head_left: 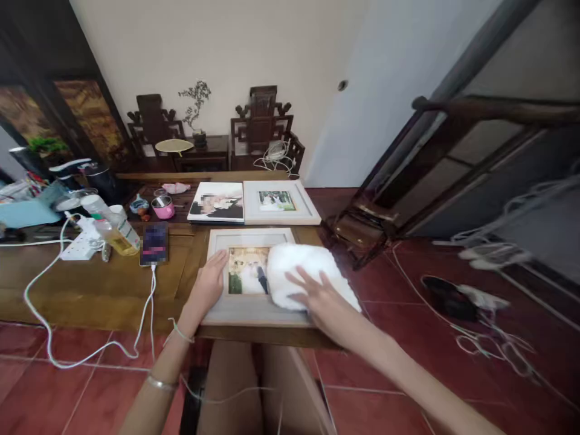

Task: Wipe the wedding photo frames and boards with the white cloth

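Observation:
A pale framed photo (235, 314) lies flat at the near edge of the low wooden table (104, 284). My left hand (209, 283) rests flat on its left side, fingers stretched out toward the picture. My right hand (322, 297) lies spread on a fluffy white cloth (294, 266) that covers the right half of the frame. Neither hand grips anything.
Two more framed pictures (216, 202) (278, 202) lie behind. A phone (154, 243) on a white cable, a power strip (82, 246), bottles (118, 232) and a pink bowl (164, 207) sit at left. Carved chairs (260, 127) stand by the wall; cables (480, 338) and stair rail (453, 151) at right.

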### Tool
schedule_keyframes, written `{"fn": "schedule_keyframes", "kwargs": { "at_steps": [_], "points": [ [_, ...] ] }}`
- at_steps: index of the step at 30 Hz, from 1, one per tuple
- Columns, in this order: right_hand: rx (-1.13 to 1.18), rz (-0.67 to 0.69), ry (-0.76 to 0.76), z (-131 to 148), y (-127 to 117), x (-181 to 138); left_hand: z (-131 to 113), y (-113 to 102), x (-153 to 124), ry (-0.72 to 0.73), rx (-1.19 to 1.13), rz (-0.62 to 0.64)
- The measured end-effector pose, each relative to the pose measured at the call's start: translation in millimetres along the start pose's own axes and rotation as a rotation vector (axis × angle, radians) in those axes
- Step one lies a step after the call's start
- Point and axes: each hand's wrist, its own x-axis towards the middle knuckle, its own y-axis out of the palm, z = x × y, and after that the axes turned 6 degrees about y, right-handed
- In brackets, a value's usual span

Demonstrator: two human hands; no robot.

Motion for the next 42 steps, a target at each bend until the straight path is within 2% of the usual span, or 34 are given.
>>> {"fn": "schedule_keyframes", "kwargs": {
  "at_steps": [3,5,8,12,15,18,20,22,25,28,31,34,36,38,40,42],
  "points": [
    [0.016,-0.009,-0.04,5.4,16.1,-25.3,-1.2,0.6,0.2,0.026,-0.018,-0.033],
    [0.026,-0.038,-0.025,16.3,22.3,-30.2,-1.1,1.3,0.2,0.038,-0.024,-0.049],
    [0.055,-0.076,-0.004,47.4,22.2,-16.5,0.2,2.0,-0.3,0.041,-0.025,-0.066],
    [0.123,-0.102,-0.105,96.9,14.3,14.2,1.8,0.1,-1.1,0.021,-0.001,-0.034],
    [0.148,-0.16,-0.113,112.6,19.6,22.5,1.9,-2.6,-1.3,0.021,0.017,-0.005],
    [0.19,-0.347,-0.117,99.4,38.2,10.4,1.3,-4.1,-1.4,0.031,0.03,-0.012],
    [0.213,-0.501,-0.101,79.3,50.2,-6.7,1.4,-3.9,-1.6,0.041,0.035,-0.019],
    [0.223,-0.585,-0.057,55.6,56.3,-26.5,2.4,-2.7,-2.2,0.044,0.039,-0.014],
    [0.248,-0.528,-0.031,22.3,53.8,-49.5,5.0,-0.2,-3.2,0.041,0.047,0.007],
    [0.279,-0.428,-0.045,-2.7,44.9,-49.1,6.0,1.2,-3.5,0.044,0.043,0.015],
    [0.262,-0.413,0.018,-18.9,31.5,-13.8,4.6,1.0,-2.7,0.037,0.04,0.021],
    [0.18,-0.409,0.082,-22.7,9.7,51.4,4.0,1.4,-1.9,0.034,0.039,0.014],
    [0.101,-0.406,0.031,-14.5,-6.5,99.9,5.4,2.6,-2.0,0.048,0.031,0.004],
    [0.029,-0.368,-0.094,1.7,-18.1,142.0,8.1,4.5,-2.8,0.064,0.026,-0.003],
    [-0.009,-0.315,-0.167,20.7,-21.6,171.0,11.3,6.9,-4.2,0.067,0.025,-0.006],
    [-0.023,-0.277,-0.194,34.3,-18.0,184.3,13.7,9.0,-5.6,0.062,0.023,-0.012]
  ]
}}
